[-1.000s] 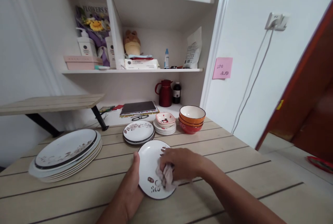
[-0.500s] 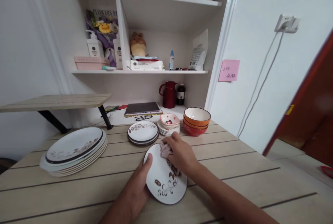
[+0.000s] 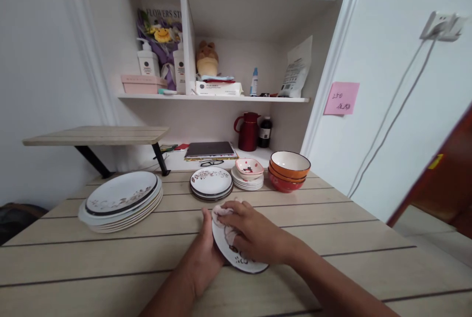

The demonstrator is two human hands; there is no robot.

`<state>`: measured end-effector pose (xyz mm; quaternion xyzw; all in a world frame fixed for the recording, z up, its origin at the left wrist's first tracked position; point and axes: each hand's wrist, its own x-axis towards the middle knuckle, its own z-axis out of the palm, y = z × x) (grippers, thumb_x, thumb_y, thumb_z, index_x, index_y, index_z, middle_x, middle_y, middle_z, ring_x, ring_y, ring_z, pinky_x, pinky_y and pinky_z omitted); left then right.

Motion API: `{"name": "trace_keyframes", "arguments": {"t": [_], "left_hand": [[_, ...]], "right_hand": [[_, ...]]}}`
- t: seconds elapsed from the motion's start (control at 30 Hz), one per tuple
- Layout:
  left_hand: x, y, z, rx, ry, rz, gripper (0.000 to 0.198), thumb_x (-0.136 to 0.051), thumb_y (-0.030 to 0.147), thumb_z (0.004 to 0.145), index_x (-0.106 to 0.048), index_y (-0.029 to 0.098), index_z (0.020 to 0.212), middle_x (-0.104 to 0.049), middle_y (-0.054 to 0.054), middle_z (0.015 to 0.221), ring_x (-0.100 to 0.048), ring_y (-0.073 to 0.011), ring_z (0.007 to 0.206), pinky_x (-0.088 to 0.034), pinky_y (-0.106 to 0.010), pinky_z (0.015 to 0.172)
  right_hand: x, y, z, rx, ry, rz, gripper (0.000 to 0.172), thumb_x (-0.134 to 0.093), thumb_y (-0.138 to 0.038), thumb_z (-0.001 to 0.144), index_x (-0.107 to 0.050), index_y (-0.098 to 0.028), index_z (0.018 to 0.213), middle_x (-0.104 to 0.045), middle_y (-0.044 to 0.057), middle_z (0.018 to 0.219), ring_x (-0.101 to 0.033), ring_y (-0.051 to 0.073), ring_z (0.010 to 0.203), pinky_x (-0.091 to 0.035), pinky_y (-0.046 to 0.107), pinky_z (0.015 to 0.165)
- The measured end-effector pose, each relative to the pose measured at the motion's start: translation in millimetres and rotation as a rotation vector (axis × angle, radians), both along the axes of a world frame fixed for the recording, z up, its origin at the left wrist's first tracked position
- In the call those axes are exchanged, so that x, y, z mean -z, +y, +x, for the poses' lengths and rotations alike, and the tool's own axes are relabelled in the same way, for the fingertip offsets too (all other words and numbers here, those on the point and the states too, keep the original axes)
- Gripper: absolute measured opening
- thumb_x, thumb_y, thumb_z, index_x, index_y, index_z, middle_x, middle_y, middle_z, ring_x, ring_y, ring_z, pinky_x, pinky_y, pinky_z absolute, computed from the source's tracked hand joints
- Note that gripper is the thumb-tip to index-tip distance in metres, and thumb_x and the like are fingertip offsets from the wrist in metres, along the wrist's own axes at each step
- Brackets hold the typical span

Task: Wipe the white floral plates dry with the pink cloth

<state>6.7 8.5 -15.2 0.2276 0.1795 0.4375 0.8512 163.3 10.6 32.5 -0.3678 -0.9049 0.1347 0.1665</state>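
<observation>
A white plate (image 3: 236, 254) with a dark rim and brown floral pattern is tilted over the table in front of me. My left hand (image 3: 207, 253) grips its left edge, thumb up along the rim and fingers hidden beneath. My right hand (image 3: 258, 231) presses a crumpled pale cloth (image 3: 220, 213) against the upper left of the plate and covers much of its face. Just beyond stands a short stack of similar patterned plates (image 3: 211, 181). Beside it, a small square dish (image 3: 249, 167) with red spots rests on several small white plates (image 3: 250, 186).
Stacked bowls (image 3: 289, 172), orange and red, stand at the right. A pile of large plates (image 3: 121, 194) sits on the left near a raised wooden shelf (image 3: 96, 135). Behind are glasses (image 3: 212, 163), a laptop (image 3: 209, 149) and a red jug (image 3: 248, 132).
The view has shifted, so things appear further right. My right hand and the cloth have moved to the plate's upper left edge, with the hand spread lower across it. The plate looks more tilted.
</observation>
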Motion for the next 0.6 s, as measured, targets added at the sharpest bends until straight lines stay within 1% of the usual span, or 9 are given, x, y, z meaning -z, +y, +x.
{"name": "trace_keyframes", "arguments": {"t": [0.13, 0.27, 0.33, 0.4, 0.5, 0.57, 0.6], "left_hand": [[-2.7, 0.3, -0.4, 0.016, -0.021, -0.03, 0.071, -0.031, 0.063, 0.088, -0.045, 0.017, 0.14, -0.059, -0.015, 0.132, -0.051, -0.0271, 0.126, -0.034, -0.042, 0.108], [1.3, 3.8, -1.9, 0.028, -0.036, -0.027, 0.074, -0.033, 0.064, 0.087, -0.047, 0.012, 0.137, -0.059, -0.016, 0.133, -0.052, -0.029, 0.125, -0.034, -0.043, 0.109], [1.9, 3.8, -1.6, 0.022, -0.019, -0.009, 0.074, -0.033, 0.063, 0.088, -0.05, 0.009, 0.135, -0.058, -0.017, 0.133, -0.052, -0.0297, 0.125, -0.034, -0.042, 0.109], [0.0, 1.7, -0.3, -0.003, 0.034, -0.007, 0.072, -0.036, 0.061, 0.088, -0.052, 0.008, 0.133, -0.06, -0.018, 0.131, -0.052, -0.0305, 0.125, -0.035, -0.043, 0.108], [-5.2, -3.6, 1.9, -0.069, 0.147, -0.041, 0.068, -0.044, 0.059, 0.086, -0.05, 0.013, 0.136, -0.062, -0.017, 0.128, -0.054, -0.0315, 0.122, -0.037, -0.046, 0.106], [-7.4, -6.1, 2.8, -0.12, 0.214, -0.065, 0.066, -0.05, 0.056, 0.085, -0.047, 0.017, 0.138, -0.063, -0.016, 0.128, -0.056, -0.0318, 0.12, -0.039, -0.048, 0.103], [-7.5, -6.6, 3.0, -0.144, 0.24, -0.07, 0.065, -0.052, 0.054, 0.084, -0.047, 0.018, 0.138, -0.063, -0.016, 0.127, -0.057, -0.0318, 0.119, -0.04, -0.048, 0.102]], "right_hand": [[-6.0, -5.6, 0.1, -0.097, -0.022, -0.035, 0.057, -0.054, -0.009, 0.074, -0.056, -0.025, 0.129, -0.045, 0.007, 0.14, -0.039, 0.024, 0.127, -0.029, 0.04, 0.107], [-9.2, -5.9, 5.0, -0.158, -0.056, -0.087, 0.053, -0.053, -0.004, 0.072, -0.063, -0.027, 0.119, -0.048, 0.005, 0.136, -0.043, 0.023, 0.123, -0.033, 0.036, 0.104], [-10.4, -3.2, 11.6, -0.197, -0.068, -0.125, 0.05, -0.055, -0.004, 0.071, -0.067, -0.029, 0.113, -0.051, 0.003, 0.132, -0.049, 0.021, 0.117, -0.035, 0.032, 0.1], [-11.6, 1.0, 20.7, -0.205, -0.101, -0.193, 0.046, -0.06, -0.006, 0.069, -0.07, -0.03, 0.106, -0.054, 0.0, 0.126, -0.055, 0.018, 0.106, -0.04, 0.028, 0.092], [-12.9, 8.8, 34.9, -0.111, -0.169, -0.304, 0.04, -0.065, -0.009, 0.065, -0.074, -0.03, 0.098, -0.059, 0.0, 0.113, -0.059, 0.016, 0.091, -0.044, 0.024, 0.076], [-11.8, 15.0, 41.3, 0.017, -0.168, -0.318, 0.039, -0.065, -0.011, 0.065, -0.075, -0.031, 0.097, -0.062, 0.001, 0.106, -0.06, 0.017, 0.087, -0.043, 0.024, 0.071], [-10.2, 18.2, 42.8, 0.109, -0.148, -0.29, 0.039, -0.065, -0.012, 0.065, -0.074, -0.032, 0.097, -0.063, 0.001, 0.103, -0.06, 0.018, 0.087, -0.043, 0.024, 0.071]]}}
